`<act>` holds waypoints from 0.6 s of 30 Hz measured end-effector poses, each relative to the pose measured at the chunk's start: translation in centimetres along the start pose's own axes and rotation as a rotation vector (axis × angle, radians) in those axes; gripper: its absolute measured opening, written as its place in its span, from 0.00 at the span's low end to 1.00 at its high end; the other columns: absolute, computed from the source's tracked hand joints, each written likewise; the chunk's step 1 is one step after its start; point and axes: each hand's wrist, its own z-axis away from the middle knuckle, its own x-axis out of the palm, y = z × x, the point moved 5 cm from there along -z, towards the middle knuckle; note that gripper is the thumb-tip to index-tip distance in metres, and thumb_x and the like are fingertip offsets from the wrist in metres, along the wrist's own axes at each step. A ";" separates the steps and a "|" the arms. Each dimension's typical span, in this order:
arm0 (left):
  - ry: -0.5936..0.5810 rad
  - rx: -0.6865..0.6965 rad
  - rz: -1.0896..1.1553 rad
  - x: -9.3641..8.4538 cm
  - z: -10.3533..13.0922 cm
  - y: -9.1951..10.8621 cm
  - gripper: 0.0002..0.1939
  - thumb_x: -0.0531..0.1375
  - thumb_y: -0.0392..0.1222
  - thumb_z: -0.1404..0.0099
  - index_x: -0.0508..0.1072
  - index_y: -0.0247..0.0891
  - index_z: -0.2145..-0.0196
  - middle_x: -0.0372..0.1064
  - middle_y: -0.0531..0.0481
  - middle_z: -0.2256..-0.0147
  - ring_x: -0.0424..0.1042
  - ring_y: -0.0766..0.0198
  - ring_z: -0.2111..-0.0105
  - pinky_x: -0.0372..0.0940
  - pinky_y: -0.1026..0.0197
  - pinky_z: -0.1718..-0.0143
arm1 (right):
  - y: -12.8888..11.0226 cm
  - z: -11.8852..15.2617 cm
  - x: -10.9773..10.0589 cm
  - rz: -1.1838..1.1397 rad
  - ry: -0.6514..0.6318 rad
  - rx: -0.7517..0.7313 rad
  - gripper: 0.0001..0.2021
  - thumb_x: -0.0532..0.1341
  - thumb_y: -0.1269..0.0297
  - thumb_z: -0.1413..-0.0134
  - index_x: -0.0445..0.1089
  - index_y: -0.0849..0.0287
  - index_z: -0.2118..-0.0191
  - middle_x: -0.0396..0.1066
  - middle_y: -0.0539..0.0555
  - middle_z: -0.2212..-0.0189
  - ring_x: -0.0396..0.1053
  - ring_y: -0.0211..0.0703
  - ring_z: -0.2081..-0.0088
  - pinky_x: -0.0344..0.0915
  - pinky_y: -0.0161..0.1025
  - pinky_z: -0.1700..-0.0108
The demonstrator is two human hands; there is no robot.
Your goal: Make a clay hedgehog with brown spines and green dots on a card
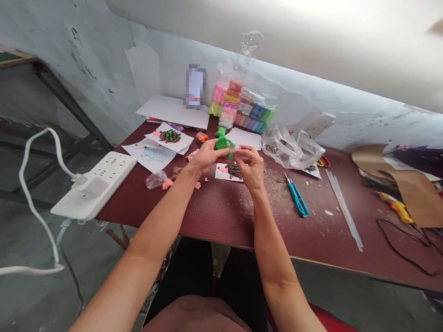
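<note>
"Head view: which step is shown?"

"Handling of the green clay (222,142), as judged; it is gripped by the left hand (203,156), fingers closed; clear wrap (233,147) seems pinched narrowly by the right hand (252,168); all held above the table (214,207), near the hedgehog card (218,174)."

"Next move's demand?"

"Steady support of the soft lump, probably; fine fingertip control at the wrap."

"Brands, writing?"

"None can be read; a label (246,109) is seen on the clay packs (254,121); print too small."
</note>
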 end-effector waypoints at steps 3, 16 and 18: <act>-0.023 0.001 -0.012 0.1 -0.1 0.0 0.15 0.76 0.37 0.44 0.77 0.32 0.62 0.78 0.50 0.66 0.77 0.66 0.67 0.77 0.58 0.59 | 0.2 -0.1 0.0 0.006 -0.041 0.018 0.06 0.71 0.58 0.45 0.82 0.52 0.64 0.73 0.57 0.48 0.74 0.44 0.56 0.77 0.38 0.63; -0.051 -0.052 -0.161 0.6 0.2 -0.9 0.10 0.70 0.28 0.42 0.72 0.34 0.66 0.72 0.54 0.71 0.76 0.66 0.71 0.76 0.62 0.66 | 0.3 0.0 0.0 0.318 -0.161 -0.070 0.04 0.69 0.70 0.45 0.81 0.53 0.67 0.73 0.56 0.47 0.73 0.48 0.50 0.76 0.46 0.53; -0.046 -0.051 -0.159 0.6 0.3 -0.8 0.11 0.70 0.29 0.43 0.73 0.34 0.65 0.72 0.54 0.71 0.76 0.66 0.71 0.76 0.63 0.67 | 0.2 0.1 0.1 0.364 -0.168 -0.101 0.05 0.68 0.71 0.44 0.80 0.53 0.68 0.74 0.57 0.48 0.73 0.49 0.49 0.74 0.48 0.49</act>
